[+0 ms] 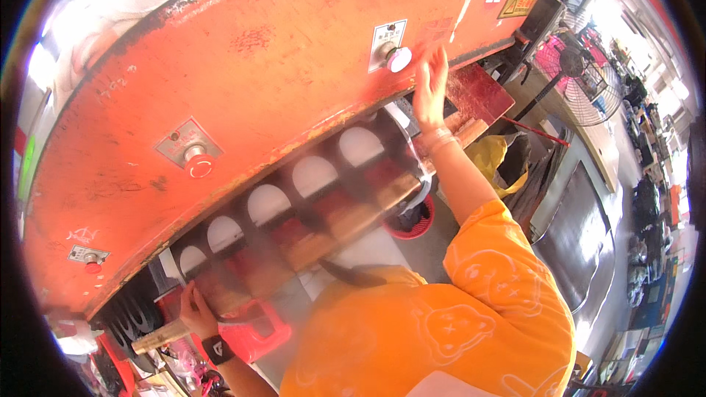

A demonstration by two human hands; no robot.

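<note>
My right hand [431, 92] is raised at the orange machine's front, its fingers stretched out. It is right beside a white round push button [399, 59], and I cannot tell whether it touches it. Lower left, my left hand [197, 311] is by the left end of a dark sheet [283, 209] with a row of several rounded white shapes. Its fingers point up, slightly bent, with the thumb apart. The sheet lies under the machine's lower edge, above a reddish wooden board [316, 250]; both look blurred.
The orange machine head [272, 51] spans the view, with a red stop button [198, 162] and a smaller red button [92, 265]. Below are a pink stool [261, 334] and a red basket [413, 224]. A yellow bag [489, 162] and a standing fan [577, 73] are at the right.
</note>
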